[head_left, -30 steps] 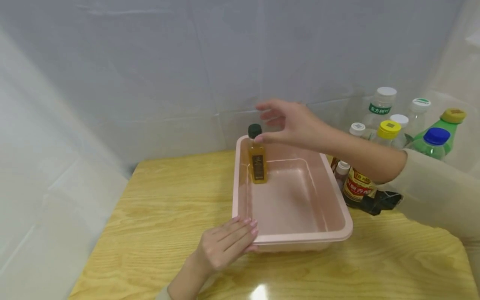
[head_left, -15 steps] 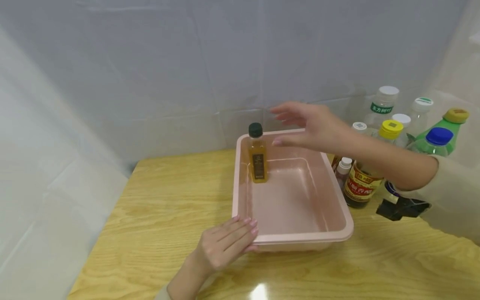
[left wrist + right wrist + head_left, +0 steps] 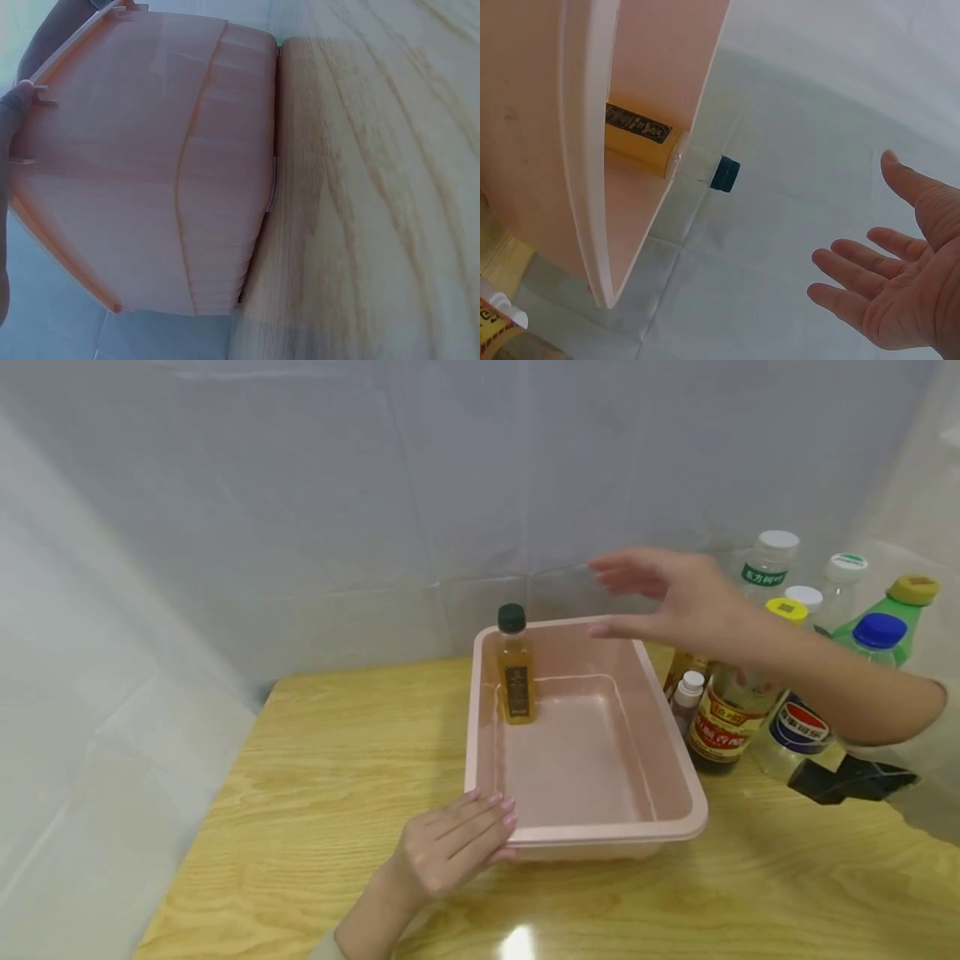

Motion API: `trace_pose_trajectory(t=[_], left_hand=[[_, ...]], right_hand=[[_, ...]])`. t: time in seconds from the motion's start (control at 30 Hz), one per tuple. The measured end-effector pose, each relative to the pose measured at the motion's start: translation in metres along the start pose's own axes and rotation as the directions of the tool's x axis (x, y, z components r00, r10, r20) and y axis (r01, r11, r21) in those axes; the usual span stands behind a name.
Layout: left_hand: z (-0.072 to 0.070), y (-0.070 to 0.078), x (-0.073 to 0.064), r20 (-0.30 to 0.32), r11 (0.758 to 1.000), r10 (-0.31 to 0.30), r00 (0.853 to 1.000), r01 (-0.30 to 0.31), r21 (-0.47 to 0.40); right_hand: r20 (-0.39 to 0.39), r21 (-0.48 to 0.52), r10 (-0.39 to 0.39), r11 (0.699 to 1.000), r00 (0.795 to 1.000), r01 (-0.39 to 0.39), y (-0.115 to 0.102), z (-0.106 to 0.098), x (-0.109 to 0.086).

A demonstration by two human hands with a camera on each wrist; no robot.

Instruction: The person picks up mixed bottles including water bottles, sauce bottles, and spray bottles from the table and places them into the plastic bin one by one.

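Observation:
A small bottle (image 3: pixel 518 693) of yellow oil with a dark green cap stands upright inside the pink plastic basin (image 3: pixel 600 835), at its back left corner. My left hand (image 3: pixel 453 853) holds the basin's front left corner, fingers laid over the rim and thumb below it. The left wrist view shows the outside of the basin (image 3: pixel 135 150) and part of that hand at the rim. Above the basin's back right part, my right hand (image 3: pixel 675 597) is in the air with fingers spread and nothing in it. In the right wrist view, this hand (image 3: pixel 900 281) is apart from the bottle (image 3: pixel 641 146).
Right of the basin stand several bottles: a vinegar bottle (image 3: pixel 723 731) with a yellow cap, a cola bottle (image 3: pixel 801 727), a green bottle (image 3: pixel 892 614) and a small white-capped bottle (image 3: pixel 687 693). My right forearm hides some. The wooden table (image 3: pixel 337 760) meets a covered wall (image 3: pixel 337 527) behind.
My right hand has moved right, away from the oil bottle's cap, uncovering the bottle and the cola label. The left hand, basin and oil bottle stay in place.

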State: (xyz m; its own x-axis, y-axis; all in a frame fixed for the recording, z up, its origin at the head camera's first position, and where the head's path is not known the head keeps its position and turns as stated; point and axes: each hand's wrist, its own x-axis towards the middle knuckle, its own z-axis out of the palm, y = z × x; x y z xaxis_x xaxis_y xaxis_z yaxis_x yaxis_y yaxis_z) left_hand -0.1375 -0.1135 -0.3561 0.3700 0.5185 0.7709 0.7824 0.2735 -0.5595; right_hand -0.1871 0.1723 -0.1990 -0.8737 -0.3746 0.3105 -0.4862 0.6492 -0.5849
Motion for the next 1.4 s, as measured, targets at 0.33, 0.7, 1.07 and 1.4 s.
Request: trace_pose_trajectory(t=[0.33, 0.7, 1.07, 1.4], left_hand=[[0.001, 0.000, 0.000, -0.011, 1.000, 0.000, 1.000, 0.000, -0.006], [0.000, 0.001, -0.001, 0.010, 1.000, -0.022, 1.000, 0.022, -0.017], [0.000, 0.001, -0.001, 0.011, 1.000, -0.020, 1.000, 0.020, -0.020], [0.001, 0.000, -0.002, 0.007, 0.999, -0.022, 1.000, 0.022, -0.030]], right_hand=[[-0.011, -0.008, 0.076, 0.997, 0.997, -0.076, 0.011, -0.019, -0.013], [-0.085, -0.033, 0.107, 0.993, 0.991, -0.111, 0.036, -0.028, -0.024], [-0.114, -0.042, 0.176, 0.982, 0.978, -0.182, 0.056, -0.034, -0.036], [-0.139, -0.163, 0.194, 0.963, 0.971, -0.216, 0.072, -0.037, -0.045]])
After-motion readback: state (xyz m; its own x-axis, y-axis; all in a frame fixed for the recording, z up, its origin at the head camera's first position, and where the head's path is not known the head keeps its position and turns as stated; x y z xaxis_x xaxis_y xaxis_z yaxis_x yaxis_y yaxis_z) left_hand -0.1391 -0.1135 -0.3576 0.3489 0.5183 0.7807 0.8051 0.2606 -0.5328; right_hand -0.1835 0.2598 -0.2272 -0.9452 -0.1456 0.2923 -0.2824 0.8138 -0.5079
